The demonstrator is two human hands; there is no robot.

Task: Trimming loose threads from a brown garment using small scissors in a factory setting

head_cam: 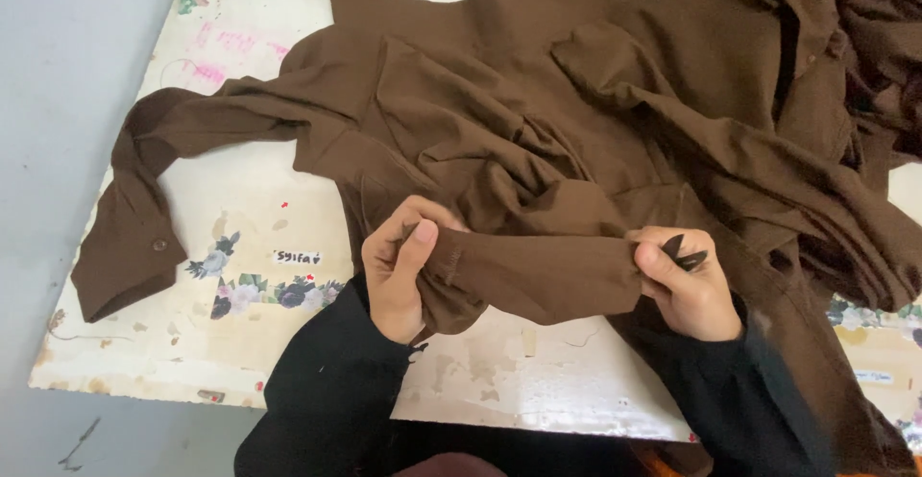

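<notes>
A brown shirt (538, 102) lies spread and crumpled over a worn white table (259, 208). One sleeve with a buttoned cuff (130, 251) stretches out to the left. My left hand (403, 266) pinches a folded edge of the brown fabric near the table's front. My right hand (682, 290) grips the same stretch of fabric at its other end and also holds a small dark tool (684, 254), seemingly thread snips, between its fingers. The fabric is pulled taut between both hands. Both arms wear black sleeves.
More brown garments (845, 25) are heaped at the back right. The table's surface has peeling flower stickers (250, 293) and pink marks (206, 69). A grey floor (58, 102) lies left of the table's edge.
</notes>
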